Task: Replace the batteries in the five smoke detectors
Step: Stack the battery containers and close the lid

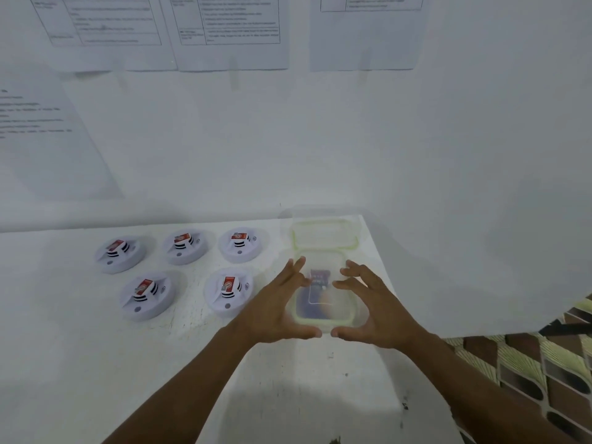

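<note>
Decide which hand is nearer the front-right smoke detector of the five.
Left. The left hand sits just right of that smoke detector, at the clear container's left side; the right hand is farther off, at the container's right side.

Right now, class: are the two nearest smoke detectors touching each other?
Apart. The head view shows bare table between the near-left detector and the near-right detector.

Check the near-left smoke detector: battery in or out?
In: the smoke detector lies back-up with a red battery resting in its middle.
</note>
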The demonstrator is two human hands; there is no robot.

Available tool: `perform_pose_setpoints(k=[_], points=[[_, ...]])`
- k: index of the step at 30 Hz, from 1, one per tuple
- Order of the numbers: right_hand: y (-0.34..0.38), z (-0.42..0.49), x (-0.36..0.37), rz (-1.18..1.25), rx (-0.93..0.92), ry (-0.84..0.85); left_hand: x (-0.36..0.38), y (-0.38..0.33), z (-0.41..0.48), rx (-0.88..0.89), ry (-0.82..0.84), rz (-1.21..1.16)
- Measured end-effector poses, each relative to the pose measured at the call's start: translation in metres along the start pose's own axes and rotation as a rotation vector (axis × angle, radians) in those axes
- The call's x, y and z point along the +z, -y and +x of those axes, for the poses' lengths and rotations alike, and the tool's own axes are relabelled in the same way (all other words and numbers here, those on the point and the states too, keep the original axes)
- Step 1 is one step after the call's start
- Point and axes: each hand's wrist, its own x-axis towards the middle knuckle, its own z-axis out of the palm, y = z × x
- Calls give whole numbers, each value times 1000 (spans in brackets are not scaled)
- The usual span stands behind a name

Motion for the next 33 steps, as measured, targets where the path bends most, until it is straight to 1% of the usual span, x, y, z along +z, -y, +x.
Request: perform_pose_setpoints(k=[2, 5, 7, 11, 13, 15, 17, 18, 19, 20, 21, 22, 24, 25, 27, 33], points=[[0, 0, 6, 26, -21, -64, 2, 4, 1, 16, -28, 27], [-1, 1, 11, -2, -77, -157, 3, 7, 3, 12, -46, 63], [-1, 1, 10, -21, -88, -147, 2, 7, 1, 13, -28, 63], [0, -6, 1, -68, -97, -55, -8, 12, -4, 40, 25, 3], [4, -9, -4, -130, -133, -63, -16, 19, -6, 52, 25, -44], [11, -11, -9, -185, -185, -89, -23, 28, -8, 74, -30, -20], [17, -12, -11, -190, -248, -93, -23, 37, -8, 124, -167, 70], [19, -11, -13, -164, -254, -89, -22, 37, -9, 119, -241, 79], [19, -9, -15, -133, -240, -85, -20, 34, -9, 111, -294, 56], [17, -6, -19, -116, -207, -81, -19, 28, -9, 105, -301, 20], [12, -2, -23, -128, -160, -69, -16, 20, -9, 96, -260, -10], [5, 2, -27, -160, -100, -34, -12, 12, -9, 65, -185, -24], [-7, 7, -37, -181, 42, 107, -2, 4, -6, -16, -69, -3], [-11, 9, -41, -140, 99, 174, -1, 2, -3, -49, -51, 19], [-15, 10, -44, -58, 127, 222, -1, 3, 3, -71, -58, 20], [-22, 2, -39, 1, 146, 212, -9, 12, 15, -61, -62, -31]])
